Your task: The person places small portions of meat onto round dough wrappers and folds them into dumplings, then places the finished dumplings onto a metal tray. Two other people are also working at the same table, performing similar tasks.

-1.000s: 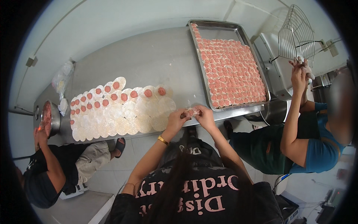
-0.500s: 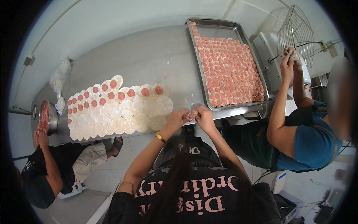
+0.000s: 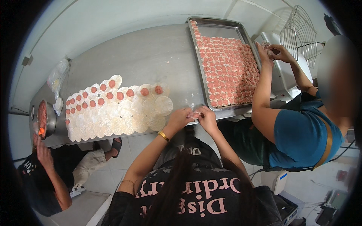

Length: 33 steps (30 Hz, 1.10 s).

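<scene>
your left hand (image 3: 180, 118) and right hand (image 3: 207, 118) still pinch one small pink-and-white dumpling (image 3: 194, 115), shaping unfinished; at right, a blue-sleeved co-worker's hands (image 3: 282, 54) have shifted toward the rectangular steel tray (image 3: 220, 31).

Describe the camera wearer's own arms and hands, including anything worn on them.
The left hand and right hand are ungloved. A gold-coloured band circles the left wrist; the right wrist shows nothing worn. The forearms are uncovered below short, dark sleeves, part of a dark shirt with pink lettering.
</scene>
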Motion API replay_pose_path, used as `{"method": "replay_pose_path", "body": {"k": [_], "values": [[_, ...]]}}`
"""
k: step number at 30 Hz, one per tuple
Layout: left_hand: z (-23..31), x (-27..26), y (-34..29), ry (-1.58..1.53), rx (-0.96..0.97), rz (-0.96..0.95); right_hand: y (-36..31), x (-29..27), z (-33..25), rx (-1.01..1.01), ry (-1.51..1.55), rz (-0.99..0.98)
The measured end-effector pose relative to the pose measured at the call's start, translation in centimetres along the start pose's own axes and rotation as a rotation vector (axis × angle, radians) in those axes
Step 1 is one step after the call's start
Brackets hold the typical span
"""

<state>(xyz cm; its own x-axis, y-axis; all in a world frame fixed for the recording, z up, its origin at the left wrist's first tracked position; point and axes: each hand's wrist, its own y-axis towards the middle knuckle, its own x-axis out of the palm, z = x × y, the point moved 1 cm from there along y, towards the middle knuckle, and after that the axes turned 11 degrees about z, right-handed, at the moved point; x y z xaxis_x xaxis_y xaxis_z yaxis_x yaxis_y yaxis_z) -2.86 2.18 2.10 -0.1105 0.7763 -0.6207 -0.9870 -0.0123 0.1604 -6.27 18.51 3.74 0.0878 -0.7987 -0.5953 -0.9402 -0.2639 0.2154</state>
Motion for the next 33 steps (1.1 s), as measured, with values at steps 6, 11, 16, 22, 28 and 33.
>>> {"method": "replay_pose_path", "body": {"k": [6,11,16,22,28,33], "values": [[-0.1,0.2,0.0,-0.048,-0.072,-0.030,0.4,-0.1,0.3,-0.018,0.061,-0.066],[-0.5,0.1,-0.1,-0.066,-0.077,0.006,0.1,-0.8,0.2,-0.030,0.068,-0.070],[-0.7,-0.2,-0.2,-0.230,0.015,0.063,-0.9,-0.5,0.2,0.084,0.026,-0.095],[-0.9,0.2,0.0,-0.075,-0.069,-0.055,-0.1,0.2,0.0,-0.047,-0.024,-0.081],[-0.3,-0.2,-0.2,-0.107,-0.031,0.006,-0.6,0.3,-0.3,0.074,-0.019,-0.065],[0.0,-0.4,-0.5,-0.052,-0.048,-0.026,-0.4,0.7,-0.3,-0.122,-0.095,-0.090]]}}
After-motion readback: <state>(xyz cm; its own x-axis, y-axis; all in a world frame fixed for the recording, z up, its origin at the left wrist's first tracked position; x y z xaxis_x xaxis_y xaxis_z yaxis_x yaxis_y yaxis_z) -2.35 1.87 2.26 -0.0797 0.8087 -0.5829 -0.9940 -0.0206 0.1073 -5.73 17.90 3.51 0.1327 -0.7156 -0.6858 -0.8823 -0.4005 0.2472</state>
